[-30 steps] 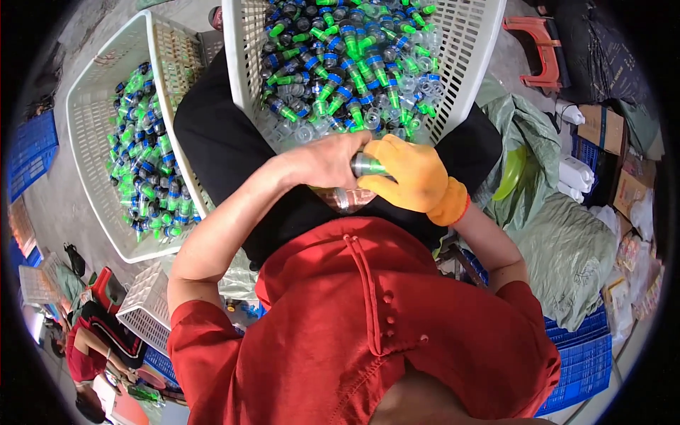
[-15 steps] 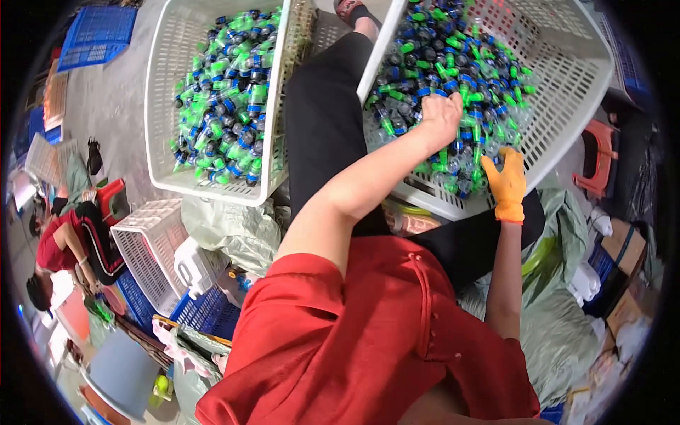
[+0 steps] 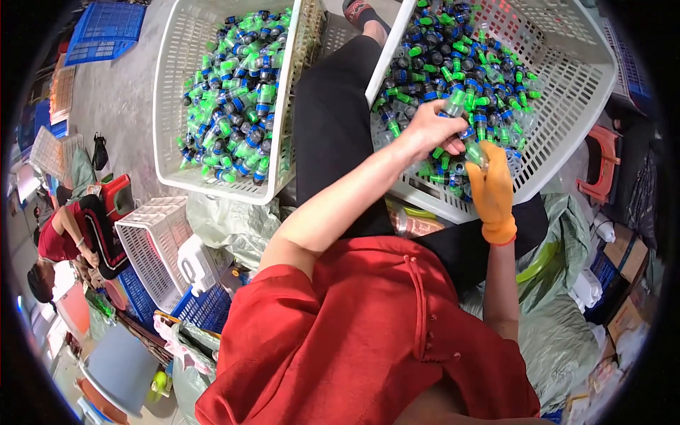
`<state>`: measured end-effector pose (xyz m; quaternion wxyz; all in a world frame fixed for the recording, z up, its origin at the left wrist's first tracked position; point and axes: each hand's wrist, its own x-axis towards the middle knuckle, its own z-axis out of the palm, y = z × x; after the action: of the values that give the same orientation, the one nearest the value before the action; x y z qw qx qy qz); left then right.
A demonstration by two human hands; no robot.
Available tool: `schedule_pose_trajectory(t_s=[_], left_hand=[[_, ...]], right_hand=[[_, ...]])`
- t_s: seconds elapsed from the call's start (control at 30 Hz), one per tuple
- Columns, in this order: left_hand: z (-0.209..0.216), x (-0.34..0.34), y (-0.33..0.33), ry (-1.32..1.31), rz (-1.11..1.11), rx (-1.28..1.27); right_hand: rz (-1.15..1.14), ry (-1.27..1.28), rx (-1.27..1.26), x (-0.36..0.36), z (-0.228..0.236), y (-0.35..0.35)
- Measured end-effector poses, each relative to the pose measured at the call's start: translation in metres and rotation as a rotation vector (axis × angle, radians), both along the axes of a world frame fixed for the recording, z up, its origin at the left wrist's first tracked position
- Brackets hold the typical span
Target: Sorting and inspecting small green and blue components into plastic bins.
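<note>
My bare left hand [image 3: 433,131] is over the right-hand white basket [image 3: 567,78]. Its fingers close around a small plastic bottle [image 3: 455,103] with a bright green end. Just nearer to me, my right hand [image 3: 491,188], in an orange knitted glove, pinches another small clear-green bottle [image 3: 475,154] between thumb and fingers. The two hands are close together, their fingertips nearly meeting. Below them in the basket lies a heap of small bottles [image 3: 433,55] in green, blue, black and clear plastic.
A second white basket [image 3: 168,106], full of similar bottles, stands to the left beyond my leg. A red stool [image 3: 601,164] is at the right. Grey-green sacks [image 3: 232,228] and a white jug [image 3: 198,263] lie nearby. Another person [image 3: 74,237] sits far left.
My left hand has come up from the heap with a bottle showing in its fingers. The gloved hand has moved left and closed on a small bottle, beside the left hand.
</note>
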<state>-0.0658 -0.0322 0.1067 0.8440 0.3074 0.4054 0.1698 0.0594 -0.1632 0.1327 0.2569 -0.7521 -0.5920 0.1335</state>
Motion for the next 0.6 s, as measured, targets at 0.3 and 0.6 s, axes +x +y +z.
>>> schedule_pose_trajectory(t_s=[0.3,0.6], left_hand=[[0.017,-0.012,-0.044,-0.017,0.125,0.309],[0.019,-0.009,-0.047,0.034,0.220,0.431]], right_hand=[[0.083,0.121,0.088,-0.011,0.011,-0.011],[-0.365,1.172,-0.256,-0.037,0.046,0.004]])
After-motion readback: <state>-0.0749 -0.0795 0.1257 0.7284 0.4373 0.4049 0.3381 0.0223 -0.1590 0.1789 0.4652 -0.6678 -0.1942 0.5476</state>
